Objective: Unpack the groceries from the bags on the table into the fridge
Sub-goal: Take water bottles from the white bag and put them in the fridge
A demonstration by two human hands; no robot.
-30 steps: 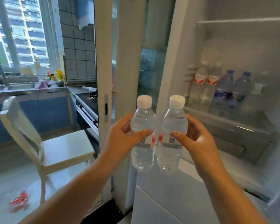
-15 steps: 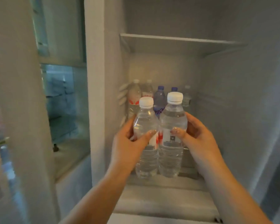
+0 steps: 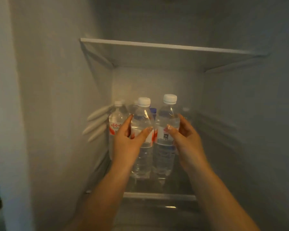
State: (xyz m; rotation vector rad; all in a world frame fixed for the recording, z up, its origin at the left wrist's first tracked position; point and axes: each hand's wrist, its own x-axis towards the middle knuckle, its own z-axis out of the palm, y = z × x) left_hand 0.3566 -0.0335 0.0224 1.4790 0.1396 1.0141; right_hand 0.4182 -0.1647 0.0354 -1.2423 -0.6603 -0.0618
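holding 2 water bottles (image 3: 142, 130) upright inside fridge (image 3: 223, 114), just above shelf (image 3: 158, 195) | left hand (image 3: 128, 139), right hand (image 3: 185, 139) each wrapping fingers around 1 label | likely heavy, smooth, slippery; gripping mid-body

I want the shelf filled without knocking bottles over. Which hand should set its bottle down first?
Probably the right hand: its bottle has open shelf beside it, while the left hand is crowded against the red-labelled bottle.

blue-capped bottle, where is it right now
In the head view it stands at the back of the fridge shelf, its blue cap showing between the two bottles held by the left hand and right hand.
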